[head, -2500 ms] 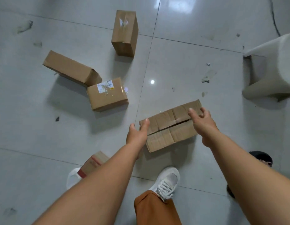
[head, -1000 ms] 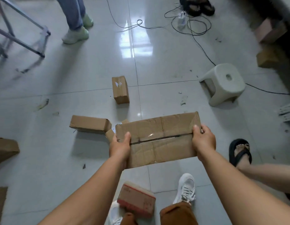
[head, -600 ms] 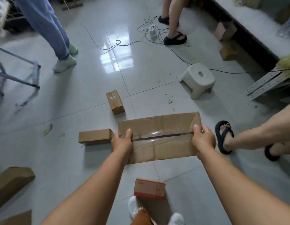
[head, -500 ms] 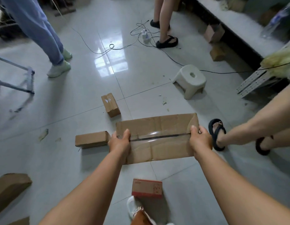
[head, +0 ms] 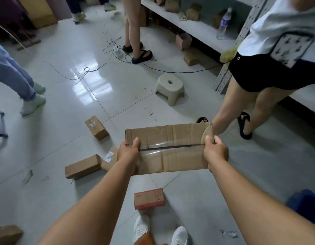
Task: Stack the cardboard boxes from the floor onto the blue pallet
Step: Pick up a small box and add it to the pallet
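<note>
I hold a long, flat, creased cardboard box (head: 170,147) in the air at mid-frame, its taped seam facing up. My left hand (head: 128,152) grips its left end and my right hand (head: 215,152) grips its right end. A blue corner of the pallet (head: 305,202) shows at the lower right edge. On the floor lie other cardboard boxes: one long (head: 82,167), one with a label (head: 109,159) partly behind my left hand, one further off (head: 96,127), a red-trimmed one (head: 149,198) near my feet, and one at the lower left corner (head: 6,234).
A person in black shorts (head: 259,96) walks just beyond the box on the right. Two more people stand at the left (head: 20,82) and far centre (head: 135,32). A white plastic stool (head: 170,88), cables (head: 117,57) and a low ledge with a bottle (head: 223,23) lie ahead.
I lifted the long box off the floor and raised it. My view has swung up and to the right; the person in shorts has come close and the blue pallet corner has appeared.
</note>
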Demonstrator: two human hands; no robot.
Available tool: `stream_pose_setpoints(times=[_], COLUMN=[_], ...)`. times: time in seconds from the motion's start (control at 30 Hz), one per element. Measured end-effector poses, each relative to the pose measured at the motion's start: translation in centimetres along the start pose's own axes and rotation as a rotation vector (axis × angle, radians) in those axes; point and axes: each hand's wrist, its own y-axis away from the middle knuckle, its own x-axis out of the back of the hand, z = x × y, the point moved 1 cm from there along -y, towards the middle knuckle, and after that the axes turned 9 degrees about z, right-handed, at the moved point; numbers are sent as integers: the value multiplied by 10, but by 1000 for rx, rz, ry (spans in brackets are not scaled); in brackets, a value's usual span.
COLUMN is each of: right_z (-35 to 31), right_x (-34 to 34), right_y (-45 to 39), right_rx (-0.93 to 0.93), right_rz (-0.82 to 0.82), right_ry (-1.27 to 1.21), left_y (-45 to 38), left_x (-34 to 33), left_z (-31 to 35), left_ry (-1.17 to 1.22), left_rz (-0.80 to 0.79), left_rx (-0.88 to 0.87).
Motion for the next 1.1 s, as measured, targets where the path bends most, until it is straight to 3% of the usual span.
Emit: stream_pose_setpoints(times=[0.2,0.6,0.83,1.1], right_z=[24,100,147,203], right_x=[58,164,211,272], right_y=[6,54,99,144], right_rx=[-96,-356,-485,-606], right_rz=[155,529,663,872], right_ry=[-20,-121,-210,-267], left_y=[31,113,168,257], left_x=[-29,-87,-108,-138], left_z=[15,22,11,-32], left_ry=[-93,-329,-528,-636], left_rz=[-141,-575,-741,-928], left_rx=[-115,-344,-533,-625])
